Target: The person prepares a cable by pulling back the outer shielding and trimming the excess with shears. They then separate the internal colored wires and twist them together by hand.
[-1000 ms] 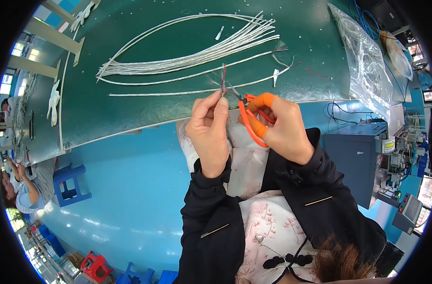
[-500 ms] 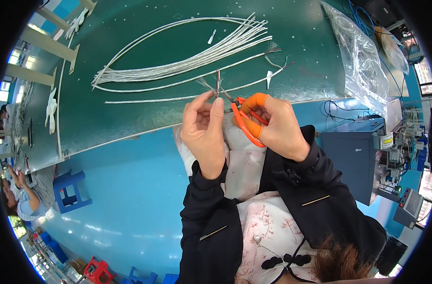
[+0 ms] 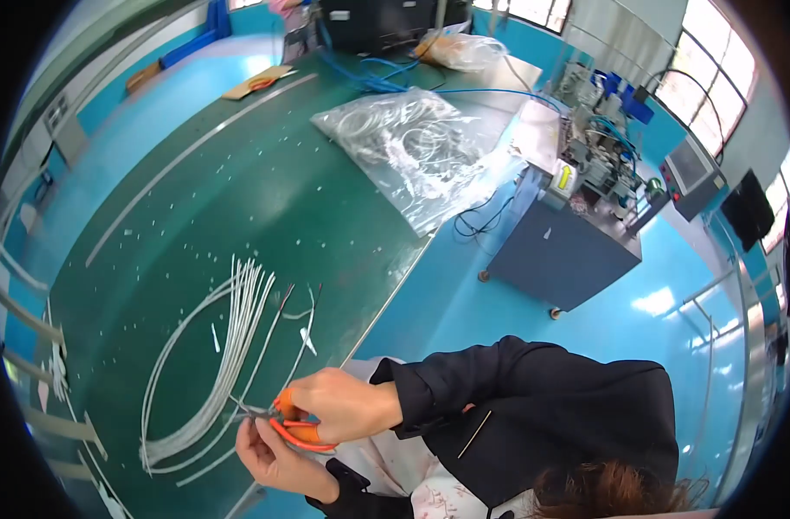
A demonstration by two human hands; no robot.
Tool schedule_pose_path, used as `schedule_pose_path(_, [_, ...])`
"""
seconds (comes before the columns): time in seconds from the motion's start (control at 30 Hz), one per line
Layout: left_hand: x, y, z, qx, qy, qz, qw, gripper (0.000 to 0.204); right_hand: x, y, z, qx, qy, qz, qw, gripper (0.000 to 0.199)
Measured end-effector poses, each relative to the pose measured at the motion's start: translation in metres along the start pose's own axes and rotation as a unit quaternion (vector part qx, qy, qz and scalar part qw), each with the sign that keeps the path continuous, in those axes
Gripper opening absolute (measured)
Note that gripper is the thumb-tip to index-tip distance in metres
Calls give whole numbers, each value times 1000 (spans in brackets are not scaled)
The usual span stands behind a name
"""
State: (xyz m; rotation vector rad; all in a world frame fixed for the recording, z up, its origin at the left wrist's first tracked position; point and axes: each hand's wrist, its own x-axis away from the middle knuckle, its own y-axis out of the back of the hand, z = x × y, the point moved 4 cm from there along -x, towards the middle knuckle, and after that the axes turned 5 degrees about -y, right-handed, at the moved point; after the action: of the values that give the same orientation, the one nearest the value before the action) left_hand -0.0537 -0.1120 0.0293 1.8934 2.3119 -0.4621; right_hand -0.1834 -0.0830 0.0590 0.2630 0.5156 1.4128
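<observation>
My right hand (image 3: 347,402) is closed around orange-handled wire cutters (image 3: 295,428), whose jaws point left at a thin white wire. My left hand (image 3: 274,458) sits just below and pinches that wire's end (image 3: 243,411) beside the jaws. Both hands hover over the near edge of the green table (image 3: 239,190). A bundle of several long white wires (image 3: 230,346) lies looped on the table, left of my hands. Small cut bits of white sleeve (image 3: 307,337) lie beside it.
A clear plastic bag of coiled white wires (image 3: 421,147) lies farther along the table. A grey-blue machine cabinet on wheels (image 3: 568,251) with blue tubing stands on the blue floor beside the table. Another filled bag (image 3: 464,48) is at the far end.
The view has swung round, so the table now runs away to the upper right. My hands keep the same hold on the cutters and the wire.
</observation>
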Motion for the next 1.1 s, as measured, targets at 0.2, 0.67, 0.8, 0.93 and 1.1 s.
schedule_pose_path(0.2, [-11, 3, -3, -55, -17, 6, 998, 14, -4, -4, 4, -2, 43, -25, 999, 20])
schedule_pose_path(0.67, [-17, -2, 5, 129, 57, 24, 990, 5, -12, -2, -1, -102, -108, 43, 988, 19])
schedule_pose_path(0.8, [-17, -6, 11, 264, 130, 29, 955, 8, -14, -2, -7, -242, -171, 67, 953, 19])
schedule_pose_path(0.93, [-17, -9, 17, 363, 173, 59, 914, 10, -14, -2, -12, -353, -240, 105, 898, 17])
schedule_pose_path(1.1, [-18, -10, 18, 410, 189, 89, 888, 10, -14, -4, -20, -442, -266, 157, 842, 16])
